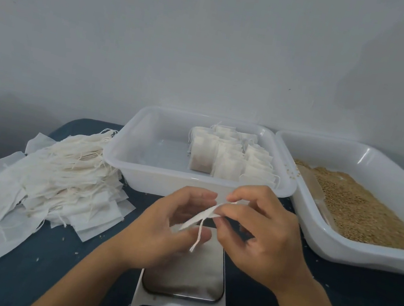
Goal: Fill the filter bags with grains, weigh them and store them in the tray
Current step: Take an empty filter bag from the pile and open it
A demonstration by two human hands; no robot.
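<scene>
You hold one empty filter bag [201, 219] between both hands, just above the scale [184, 279]. Your left hand [170, 230] supports the bag from below with curled fingers, and your right hand [260, 230] pinches its upper edge, as if to open the mouth. The drawstring [197, 236] hangs down from the bag toward the scale plate. This bag looks flat, so I judge it has no grains inside yet.

In the storage tray [127, 151] behind your hands, some filled bags [232, 157] already stand in rows at its right part; its left part has no bags. On the left of the table a big pile of empty bags [54, 177] waits. The tray of grains [362, 204] on the right holds plenty. So the task is only partly done, and much filling, weighing and storing remains.
</scene>
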